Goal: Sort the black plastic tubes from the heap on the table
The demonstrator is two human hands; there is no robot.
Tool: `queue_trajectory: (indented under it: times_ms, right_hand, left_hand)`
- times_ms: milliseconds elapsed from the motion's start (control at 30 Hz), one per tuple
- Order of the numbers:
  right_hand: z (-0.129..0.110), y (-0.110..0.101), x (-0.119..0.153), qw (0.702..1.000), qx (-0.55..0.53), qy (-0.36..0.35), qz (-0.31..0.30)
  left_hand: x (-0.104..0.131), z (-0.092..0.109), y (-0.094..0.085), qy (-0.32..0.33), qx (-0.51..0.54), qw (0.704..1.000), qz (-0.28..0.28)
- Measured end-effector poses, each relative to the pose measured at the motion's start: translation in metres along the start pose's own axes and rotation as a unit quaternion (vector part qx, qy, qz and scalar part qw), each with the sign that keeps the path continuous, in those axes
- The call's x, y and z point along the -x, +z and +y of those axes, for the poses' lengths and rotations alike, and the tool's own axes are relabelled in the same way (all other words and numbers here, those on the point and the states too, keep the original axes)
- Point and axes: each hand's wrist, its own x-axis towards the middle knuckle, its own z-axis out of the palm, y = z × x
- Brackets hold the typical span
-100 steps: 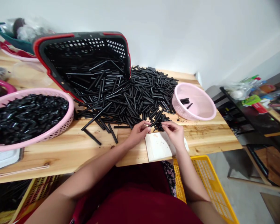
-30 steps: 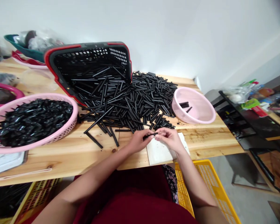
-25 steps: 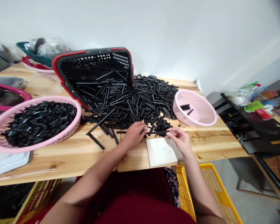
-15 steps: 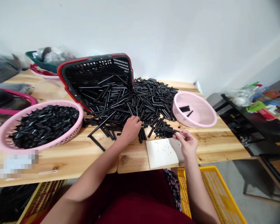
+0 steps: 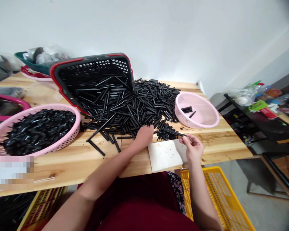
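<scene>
My right hand [image 5: 194,146] pinches one end of a thin black stick [image 5: 174,132] between thumb and fingertips. Its other end points left over a small heap of short black bits [image 5: 164,134]. My left hand [image 5: 144,136] is closed, its curled fingers at the near edge of a large pile of short black sticks [image 5: 156,99]; anything in its grasp is hidden. Under and beside my right hand, a white board [image 5: 165,157] with dark crumbs lies on the wooden table [image 5: 216,149].
A tipped dark basket with a red rim [image 5: 53,72] spills sticks onto the table. A pink basin [image 5: 205,112] with a few sticks stands right, a pink basket [image 5: 62,147] of glossy black pieces left. A yellow crate [image 5: 221,192] is below the table edge.
My left hand has moved right along the pile's near edge, closer to the board. The right hand stays near the board with its stick. The view has shifted slightly right.
</scene>
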Motion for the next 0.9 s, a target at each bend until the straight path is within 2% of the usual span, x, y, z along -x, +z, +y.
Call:
queue_trajectory:
  times_ms: [67,133,167,233,333,400,433,600,767,900]
  right_hand:
    - [-0.003,-0.006,0.001,1.0,0.004,-0.01,0.008]
    - [-0.007,-0.01,0.004,1.0,0.011,-0.021,0.009]
    - [-0.008,-0.011,0.007,1.0,0.014,-0.026,0.005]
    - [-0.012,-0.009,0.014,0.999,0.021,-0.039,-0.003]
    - [-0.018,0.0,0.026,0.996,0.045,-0.073,-0.021]
    - [-0.022,0.007,0.033,0.993,0.059,-0.096,-0.031]
    - [-0.023,0.009,0.035,0.992,0.063,-0.104,-0.034]
    - [-0.024,0.016,0.037,0.99,0.073,-0.118,-0.028]
    - [-0.024,0.017,0.034,0.99,0.075,-0.118,-0.034]
    - [-0.024,0.017,0.033,0.989,0.09,-0.107,-0.05]
  left_hand:
    - [0.001,-0.007,-0.006,-0.016,0.088,0.996,0.005]
    - [0.004,-0.015,-0.014,-0.01,0.254,0.967,-0.006]
    - [0.006,-0.019,-0.016,-0.006,0.349,0.937,-0.018]
    - [0.01,-0.024,-0.019,-0.022,0.519,0.854,-0.036]
    - [0.015,-0.026,-0.016,-0.105,0.69,0.716,-0.011]
    - [0.018,-0.026,-0.014,-0.146,0.736,0.661,0.015]
    - [0.018,-0.025,-0.013,-0.156,0.745,0.648,0.018]
    - [0.02,-0.022,-0.012,-0.177,0.753,0.634,-0.01]
    - [0.022,-0.022,-0.01,-0.173,0.739,0.65,-0.037]
    - [0.023,-0.02,-0.011,-0.139,0.739,0.659,-0.027]
